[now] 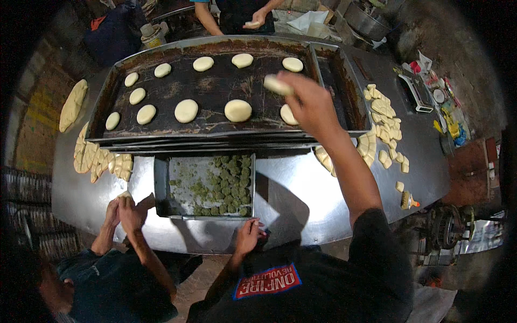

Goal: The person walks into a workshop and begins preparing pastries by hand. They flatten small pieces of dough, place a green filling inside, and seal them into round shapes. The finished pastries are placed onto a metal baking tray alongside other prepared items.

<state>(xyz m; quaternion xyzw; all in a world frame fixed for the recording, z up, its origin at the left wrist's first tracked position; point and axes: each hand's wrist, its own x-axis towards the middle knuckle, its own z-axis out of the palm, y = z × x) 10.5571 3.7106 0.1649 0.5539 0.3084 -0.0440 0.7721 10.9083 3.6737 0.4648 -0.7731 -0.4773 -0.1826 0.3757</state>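
My right hand is over the right part of a dark baking tray, blurred by motion. A pale flattened dough round is gripped in its fingertips, above the tray surface. Several more dough rounds lie spaced out on the tray; one at the near right is partly hidden by my hand. My left hand rests at the table's near edge, its fingers loosely apart and holding nothing. Just beyond it sits a shallow metal tray with green filling balls, crumbly on its left side.
Cut dough pieces are heaped on the right, more dough on the left. A brush and a scale are at the right. One co-worker's hands pinch dough at the left; another co-worker's hand holds dough across the table.
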